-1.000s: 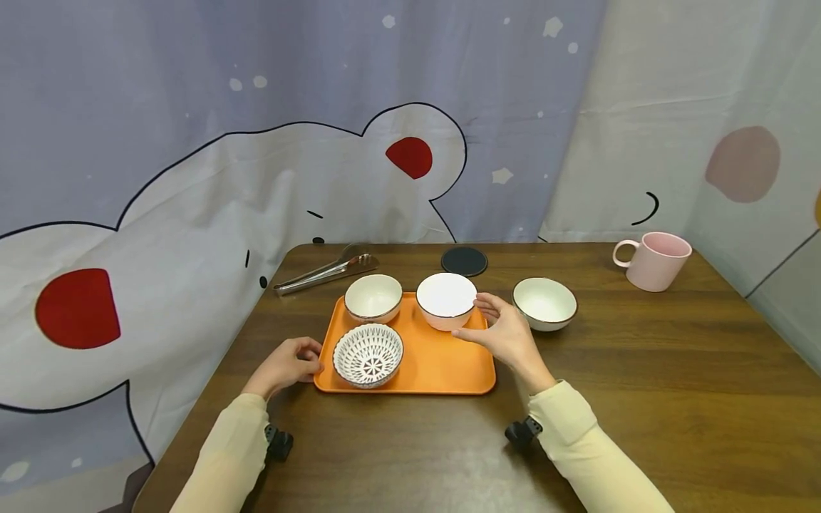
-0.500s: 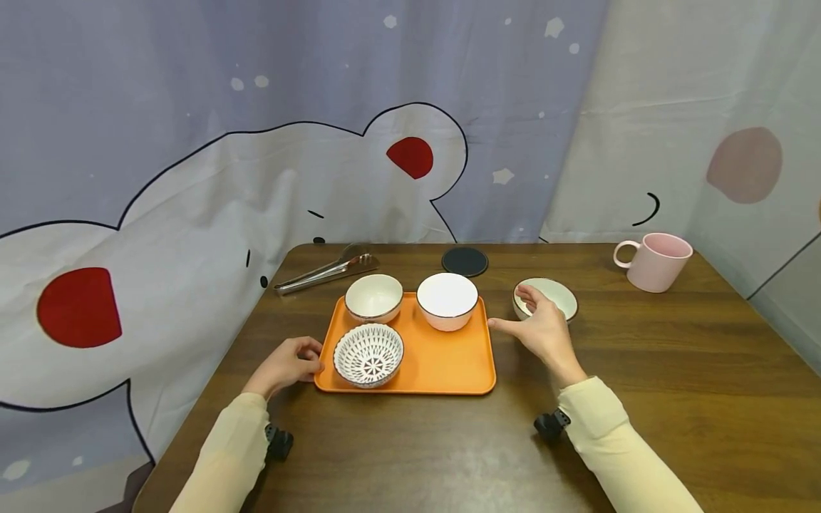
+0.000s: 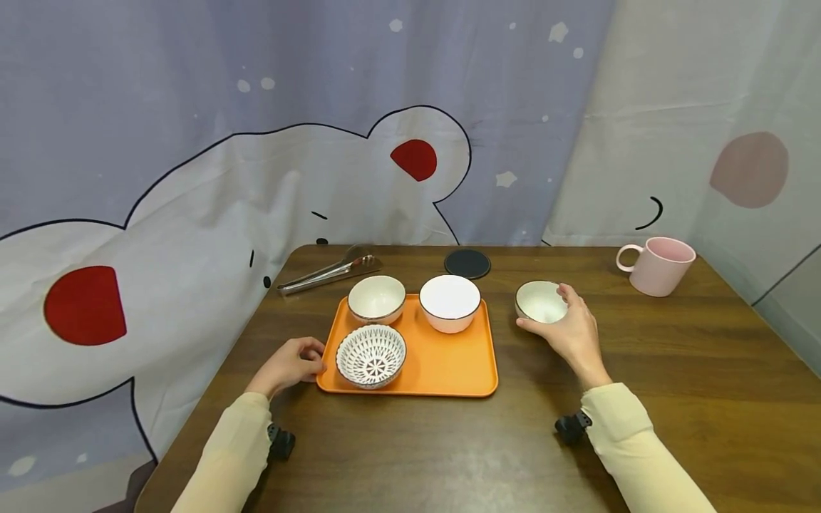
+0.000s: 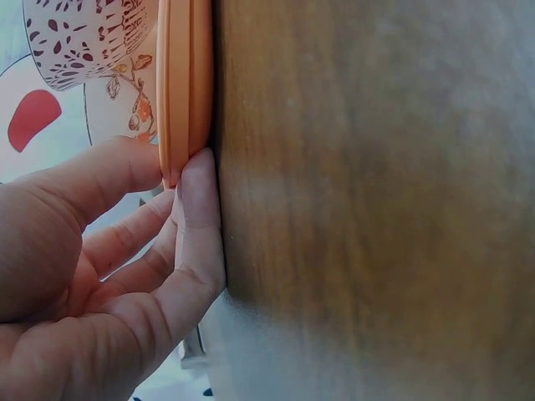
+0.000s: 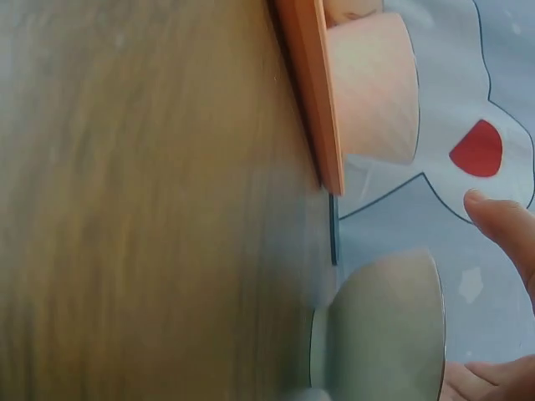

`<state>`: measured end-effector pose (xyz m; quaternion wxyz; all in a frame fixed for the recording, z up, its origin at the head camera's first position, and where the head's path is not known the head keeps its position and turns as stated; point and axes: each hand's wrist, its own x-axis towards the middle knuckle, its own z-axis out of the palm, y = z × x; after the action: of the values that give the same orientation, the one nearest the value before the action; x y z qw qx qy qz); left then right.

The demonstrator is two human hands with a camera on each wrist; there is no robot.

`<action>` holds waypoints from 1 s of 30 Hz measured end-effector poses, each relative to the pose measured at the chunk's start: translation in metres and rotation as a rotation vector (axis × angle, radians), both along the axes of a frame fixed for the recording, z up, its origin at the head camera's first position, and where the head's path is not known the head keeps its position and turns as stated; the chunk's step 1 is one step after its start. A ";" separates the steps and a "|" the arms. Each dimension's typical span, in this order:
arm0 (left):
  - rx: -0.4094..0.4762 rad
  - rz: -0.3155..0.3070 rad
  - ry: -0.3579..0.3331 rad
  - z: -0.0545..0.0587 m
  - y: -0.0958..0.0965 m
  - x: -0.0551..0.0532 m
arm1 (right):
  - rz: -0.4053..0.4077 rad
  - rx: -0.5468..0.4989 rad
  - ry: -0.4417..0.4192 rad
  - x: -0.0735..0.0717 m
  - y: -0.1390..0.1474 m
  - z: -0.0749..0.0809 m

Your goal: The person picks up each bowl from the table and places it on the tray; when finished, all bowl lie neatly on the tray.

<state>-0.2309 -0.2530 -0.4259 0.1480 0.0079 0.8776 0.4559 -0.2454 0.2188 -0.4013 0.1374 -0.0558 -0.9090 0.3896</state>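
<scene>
In the head view my left hand (image 3: 291, 365) is at the left edge of an orange tray (image 3: 449, 363). The left wrist view shows the thumb on the tray's rim and a finger against its underside, pinching it. On the tray are a patterned bowl (image 3: 370, 356), a cream bowl (image 3: 376, 299) and a white bowl with a dark rim (image 3: 450, 303). Right of the tray, my right hand (image 3: 571, 333) is over the near right side of another pale bowl (image 3: 539, 302). Its thumb (image 5: 501, 221) is spread apart from that bowl in the right wrist view; fingers are partly hidden behind the bowl.
Metal tongs (image 3: 327, 274) lie behind the tray at the left. A dark round coaster (image 3: 467, 263) is at the back of the wooden table (image 3: 449, 456). A pink mug (image 3: 662, 267) stands at the far right, and a printed curtain (image 3: 321, 178) hangs behind.
My right hand has left the white bowl on the tray and moved right to the pale bowl. The left hand stays at the tray's edge.
</scene>
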 end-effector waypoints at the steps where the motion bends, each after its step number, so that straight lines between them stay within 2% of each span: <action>1: 0.000 -0.003 0.001 0.000 0.000 0.000 | -0.010 0.003 -0.002 -0.001 0.002 0.000; 8: -0.010 0.009 -0.003 0.001 0.000 0.001 | -0.026 0.005 -0.042 -0.010 0.015 -0.004; 19: -0.001 0.023 -0.001 -0.003 -0.001 0.000 | 0.010 -0.037 -0.245 -0.022 0.018 -0.008; 30: -0.006 0.019 -0.005 0.001 0.001 0.000 | -0.004 -0.097 -0.193 -0.022 0.018 -0.014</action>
<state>-0.2306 -0.2515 -0.4251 0.1458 -0.0022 0.8786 0.4547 -0.2672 0.2369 -0.4151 0.0473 -0.1014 -0.8980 0.4256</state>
